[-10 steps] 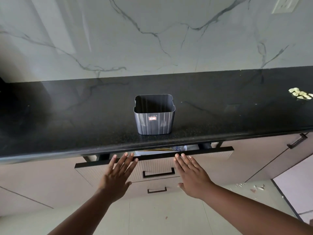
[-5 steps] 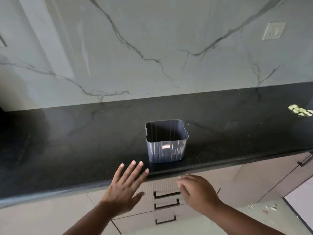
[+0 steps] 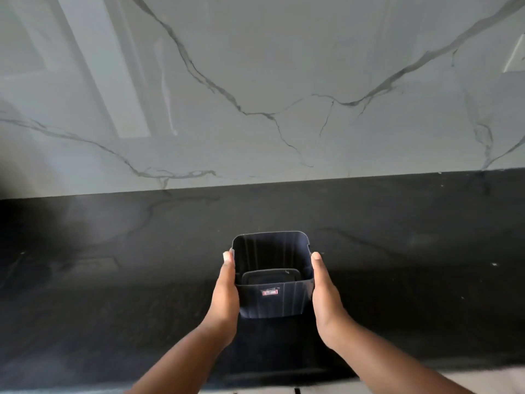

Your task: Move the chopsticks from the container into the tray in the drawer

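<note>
A dark grey ribbed container (image 3: 272, 301) with a small red label stands on the black countertop (image 3: 113, 280). Its inside is bare down to the bottom; no chopsticks show in it. My left hand (image 3: 225, 297) presses flat against its left wall, thumb tip at the rim. My right hand (image 3: 325, 297) presses against its right wall the same way. The container sits clamped between both palms. The drawer and its tray are out of view below the counter edge.
A white marble backsplash (image 3: 255, 81) with grey veins rises behind the counter. A wall socket (image 3: 515, 56) shows at the right edge. The counter's front edge (image 3: 85, 386) runs along the bottom of the view.
The drawer was pushed shut. Both hands rose from the drawer front to the counter and closed on the container's sides. The view tilted up, so the cabinets dropped out of sight.
</note>
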`<state>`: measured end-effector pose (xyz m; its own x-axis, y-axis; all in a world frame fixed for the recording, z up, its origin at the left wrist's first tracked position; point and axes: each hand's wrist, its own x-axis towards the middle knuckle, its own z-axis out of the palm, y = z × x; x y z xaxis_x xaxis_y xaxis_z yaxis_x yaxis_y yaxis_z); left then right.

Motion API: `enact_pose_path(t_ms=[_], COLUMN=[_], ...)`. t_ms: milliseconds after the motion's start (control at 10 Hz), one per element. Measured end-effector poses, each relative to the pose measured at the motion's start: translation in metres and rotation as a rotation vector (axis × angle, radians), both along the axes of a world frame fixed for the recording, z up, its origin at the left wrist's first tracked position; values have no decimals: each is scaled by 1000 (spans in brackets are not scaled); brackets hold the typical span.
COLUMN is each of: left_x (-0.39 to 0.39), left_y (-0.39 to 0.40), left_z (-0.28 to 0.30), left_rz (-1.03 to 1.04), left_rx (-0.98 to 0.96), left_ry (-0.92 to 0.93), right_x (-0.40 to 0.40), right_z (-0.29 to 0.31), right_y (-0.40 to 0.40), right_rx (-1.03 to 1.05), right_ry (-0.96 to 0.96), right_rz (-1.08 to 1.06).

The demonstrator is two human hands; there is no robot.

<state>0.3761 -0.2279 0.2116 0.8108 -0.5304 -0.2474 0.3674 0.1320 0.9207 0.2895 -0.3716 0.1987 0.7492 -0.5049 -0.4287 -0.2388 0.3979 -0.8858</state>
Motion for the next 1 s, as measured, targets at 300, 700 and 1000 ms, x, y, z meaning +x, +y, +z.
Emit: enact_pose_path(t_ms=[300, 700, 1000], left_x=[86, 143, 180], left_y=[-55, -44, -45], left_z=[-3, 79, 264], left_rz=[162, -54, 474], left_rx=[233, 1166, 1019], left_ry=[-152, -1337, -2009], right_x=[81, 129, 168], right_z=[13, 84, 266], right_y=[-74, -112, -97], right_rx=[-193, -1128, -2131], right_ry=[-79, 99, -58], right_rz=[125, 293, -254])
